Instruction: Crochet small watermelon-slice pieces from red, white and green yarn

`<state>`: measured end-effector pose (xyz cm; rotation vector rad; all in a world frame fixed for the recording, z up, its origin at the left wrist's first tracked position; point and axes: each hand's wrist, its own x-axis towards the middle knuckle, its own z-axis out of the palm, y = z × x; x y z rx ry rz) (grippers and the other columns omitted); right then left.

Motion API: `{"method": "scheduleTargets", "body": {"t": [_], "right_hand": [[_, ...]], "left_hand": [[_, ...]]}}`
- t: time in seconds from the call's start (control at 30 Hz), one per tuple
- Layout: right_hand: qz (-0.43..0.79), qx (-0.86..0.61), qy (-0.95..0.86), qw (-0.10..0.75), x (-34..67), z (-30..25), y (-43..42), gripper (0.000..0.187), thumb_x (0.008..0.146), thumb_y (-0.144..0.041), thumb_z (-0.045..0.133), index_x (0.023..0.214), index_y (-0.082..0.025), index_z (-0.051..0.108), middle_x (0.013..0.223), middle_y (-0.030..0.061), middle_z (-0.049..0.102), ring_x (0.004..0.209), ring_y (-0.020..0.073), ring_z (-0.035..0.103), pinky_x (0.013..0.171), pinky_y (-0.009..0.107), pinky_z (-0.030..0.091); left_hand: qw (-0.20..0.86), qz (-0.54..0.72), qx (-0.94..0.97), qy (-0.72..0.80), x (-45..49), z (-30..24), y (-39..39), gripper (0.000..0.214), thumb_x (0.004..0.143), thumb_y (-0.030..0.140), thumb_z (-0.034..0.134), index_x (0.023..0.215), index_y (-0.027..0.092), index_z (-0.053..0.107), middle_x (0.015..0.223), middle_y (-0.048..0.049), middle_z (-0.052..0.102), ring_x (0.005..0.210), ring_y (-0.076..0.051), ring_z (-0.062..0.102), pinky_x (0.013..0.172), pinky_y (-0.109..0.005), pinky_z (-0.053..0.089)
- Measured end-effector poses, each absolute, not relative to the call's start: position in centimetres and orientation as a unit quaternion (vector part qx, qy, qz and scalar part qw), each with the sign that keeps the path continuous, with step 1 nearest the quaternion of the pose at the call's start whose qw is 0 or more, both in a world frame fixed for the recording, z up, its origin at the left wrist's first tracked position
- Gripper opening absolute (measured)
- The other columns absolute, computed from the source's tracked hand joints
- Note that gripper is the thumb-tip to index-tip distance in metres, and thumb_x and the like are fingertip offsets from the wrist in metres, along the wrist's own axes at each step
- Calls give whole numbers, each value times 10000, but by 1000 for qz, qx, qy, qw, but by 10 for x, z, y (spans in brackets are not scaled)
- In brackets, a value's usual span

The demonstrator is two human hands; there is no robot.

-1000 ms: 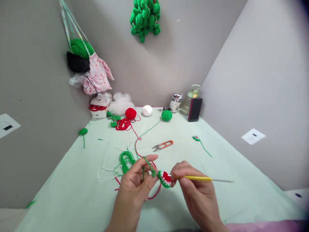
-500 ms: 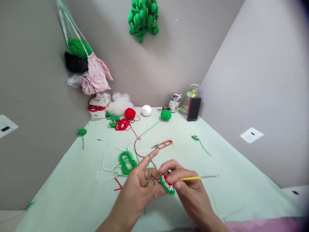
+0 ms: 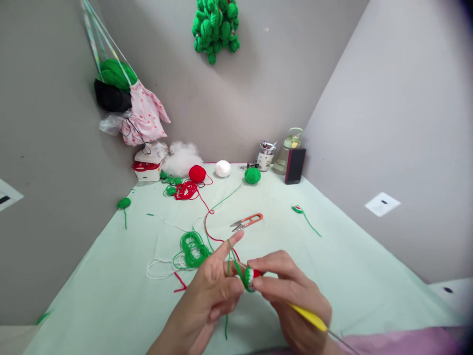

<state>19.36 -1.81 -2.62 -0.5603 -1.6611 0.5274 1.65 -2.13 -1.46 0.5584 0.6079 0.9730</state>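
My left hand (image 3: 212,291) is closed at the thumb, with its index finger stretched out and green yarn (image 3: 229,254) looped over that finger. Between the hands is a small crochet piece (image 3: 249,279) in green, white and red. My right hand (image 3: 295,288) pinches its red side between thumb and fingertips. The yellow-handled crochet hook (image 3: 308,316) lies in the same hand, slanting down to the right under the palm. Green yarn runs from the left fingers to the edge of the piece, and a green tail hangs below.
Orange-handled thread snips (image 3: 247,222) lie beyond my hands. Coiled green yarn (image 3: 194,250) is left of them. Red (image 3: 197,173), white (image 3: 222,168) and green (image 3: 253,175) yarn balls sit at the back, near a phone (image 3: 295,166). A small crochet piece (image 3: 297,209) lies at right.
The hook has swung from roughly level to slanting down right, its yellow handle now lower in my right hand. The crochet piece has turned, showing less of its face. The view shifted slightly.
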Motion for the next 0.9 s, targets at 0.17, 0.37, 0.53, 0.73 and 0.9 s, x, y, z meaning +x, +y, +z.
{"method": "scheduleTargets", "body": {"t": [0.17,0.37,0.53,0.73,0.9], "right_hand": [[273,-231,-707,610,196,-29,-17,244,1082,-307,624,1198,-337,836,1055,86,845,864,214,762,724,333,664],[406,-219,-658,595,202,-35,-15,202,1053,-332,678,1167,-333,845,1064,86,817,928,217,760,766,332,647],[468,-228,-604,604,206,-29,-16,198,1058,-337,671,1116,-290,855,959,83,771,806,192,739,704,314,623],[545,-274,-518,600,214,-5,-13,193,993,-364,767,910,-215,859,792,33,717,623,130,703,616,251,566],[706,-317,-350,528,213,-2,-9,259,927,-399,833,802,-174,807,681,14,685,488,67,563,500,184,470]], "left_hand": [[801,457,245,300,21,-5,-24,1209,576,266,1073,1631,259,484,697,56,602,566,-53,407,563,-166,303],[804,432,259,315,22,-6,-23,1174,586,293,1056,1618,245,498,803,21,664,565,-58,412,538,-201,263],[819,405,294,279,17,-17,-17,1303,626,307,1036,1705,215,311,807,5,676,594,-79,397,536,-213,247],[805,408,311,298,12,-15,-20,934,663,280,1012,1513,281,628,793,43,601,612,-70,410,567,-204,294],[772,429,351,310,13,-23,-23,421,729,359,961,1136,303,868,783,13,582,706,-129,449,658,-246,362]]}}
